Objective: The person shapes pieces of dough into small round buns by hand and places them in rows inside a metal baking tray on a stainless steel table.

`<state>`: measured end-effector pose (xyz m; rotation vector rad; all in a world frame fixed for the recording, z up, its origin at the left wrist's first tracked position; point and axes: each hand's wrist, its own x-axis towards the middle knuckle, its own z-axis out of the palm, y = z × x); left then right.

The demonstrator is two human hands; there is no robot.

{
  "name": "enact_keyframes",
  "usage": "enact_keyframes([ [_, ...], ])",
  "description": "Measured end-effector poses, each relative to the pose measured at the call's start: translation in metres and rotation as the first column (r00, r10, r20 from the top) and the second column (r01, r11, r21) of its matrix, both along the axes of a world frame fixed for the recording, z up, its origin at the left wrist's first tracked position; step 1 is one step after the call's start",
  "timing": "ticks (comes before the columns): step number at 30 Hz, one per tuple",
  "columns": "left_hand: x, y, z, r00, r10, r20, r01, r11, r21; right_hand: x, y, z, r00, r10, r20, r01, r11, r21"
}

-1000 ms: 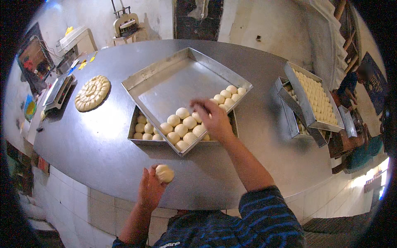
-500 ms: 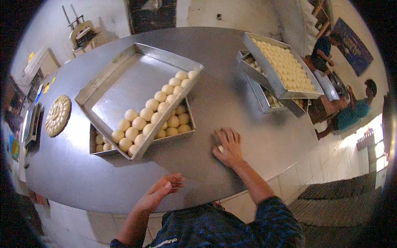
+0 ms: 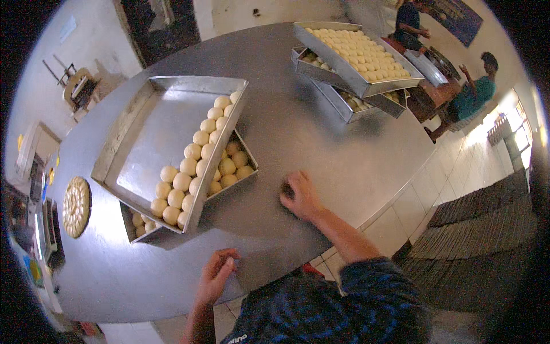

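My right hand (image 3: 301, 195) is cupped low over the steel table, its fingers curled down around a small dough ball that the hand now hides. My left hand (image 3: 217, 274) hovers near the front edge of the table, loosely bent, thumb apart from the fingers, with nothing visible in it. Left of my right hand, a metal tray (image 3: 114, 137) lies crosswise on a lower tray (image 3: 247, 179). Round pale dough balls (image 3: 182, 182) fill the upper tray's right side in rows; more balls show in the lower one.
Several stacked trays (image 3: 366, 87) stand at the far right of the table (image 3: 275, 143), the top one full of dough balls. A round patterned dough piece (image 3: 77, 207) lies at the left. Two people (image 3: 478, 92) are at another table. Dark ridged stacks (image 3: 475, 229) stand at the right.
The view has turned, shifting the trays leftward. My right hand's fingers have curled further, covering the pale dough seen earlier. My left hand's fingers have bent inward.
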<state>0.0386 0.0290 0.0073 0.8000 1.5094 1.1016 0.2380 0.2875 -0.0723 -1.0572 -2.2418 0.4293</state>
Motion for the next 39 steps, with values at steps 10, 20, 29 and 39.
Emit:
enact_keyframes([
  [10, -0.013, 0.005, -0.01, 0.884, -0.038, -0.467, 0.062, 0.997, 0.038, 0.018, 0.013, 0.006, 0.986, -0.165, 0.017, 0.165, 0.986, 0.004],
  [20, -0.009, 0.013, -0.044, 0.53, 0.122, -0.839, 0.124, 0.968, 0.219, 0.073, -0.001, 0.021, 0.985, -0.008, 0.17, -0.023, 0.984, 0.178],
  [29, 0.001, 0.008, -0.044, 0.511, 0.152, -0.846, 0.063, 0.975, 0.213, -0.113, 0.04, 0.177, 0.455, 0.1, -0.885, -0.687, 0.671, -0.277],
  [39, -0.05, -0.051, -0.065, 0.665, 0.364, -0.652, -0.21, 0.929, 0.305, -0.255, -0.027, 0.166, 0.711, 0.515, -0.479, -0.552, 0.83, 0.075],
])
